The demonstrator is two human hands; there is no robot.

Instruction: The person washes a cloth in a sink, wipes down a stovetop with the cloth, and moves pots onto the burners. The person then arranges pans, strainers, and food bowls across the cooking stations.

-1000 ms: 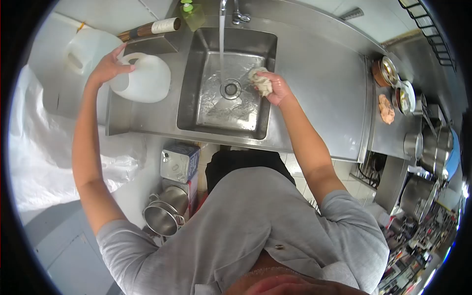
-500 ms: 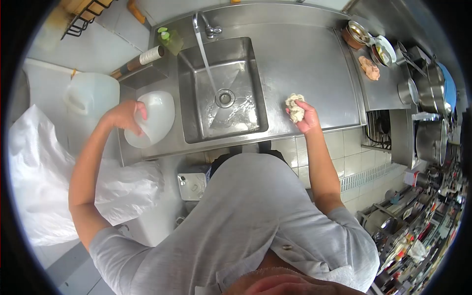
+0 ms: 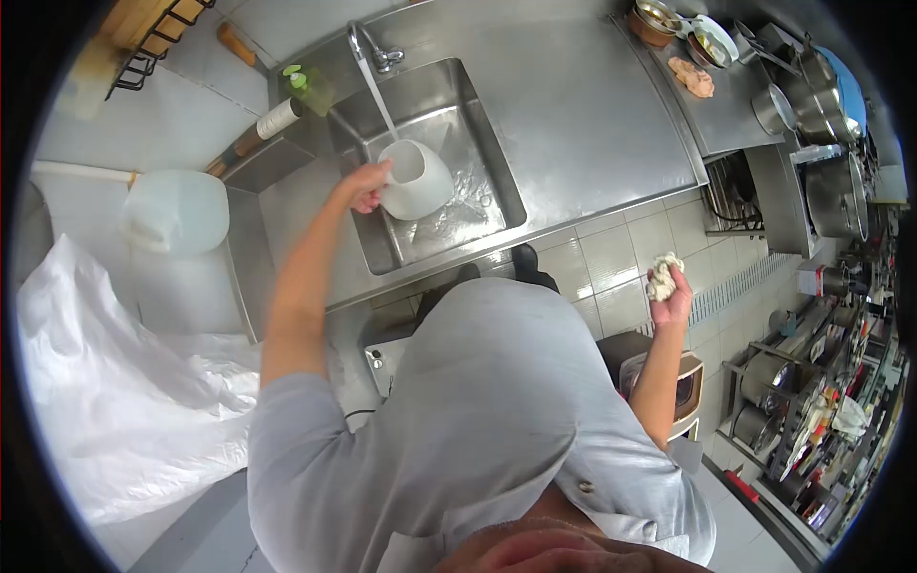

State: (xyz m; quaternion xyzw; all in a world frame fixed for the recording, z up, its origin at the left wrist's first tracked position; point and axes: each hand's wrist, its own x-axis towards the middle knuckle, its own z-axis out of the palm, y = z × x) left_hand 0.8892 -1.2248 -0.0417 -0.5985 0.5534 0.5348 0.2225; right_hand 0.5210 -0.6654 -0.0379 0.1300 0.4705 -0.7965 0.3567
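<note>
Showing its round mouth just below the tap (image 3: 354,40), the jug (image 3: 428,194) sits over the sink (image 3: 495,180); its contents cannot be made out, nor whether the stream (image 3: 378,94) enters it. The left grip (image 3: 365,185) is closed on the jug's left side. The right grip (image 3: 674,304), curled tight, has a wadded rag (image 3: 662,277) beyond the surface's (image 3: 573,115) front edge, above the floor (image 3: 611,256). The surface stretches wide rightward, up to a ridge; past that stands a bowl (image 3: 729,36) with food inside.

Kitchen, steel sink (image 3: 487,138), tap (image 3: 357,46), long counter (image 3: 583,115), metal pots (image 3: 834,198)
</note>
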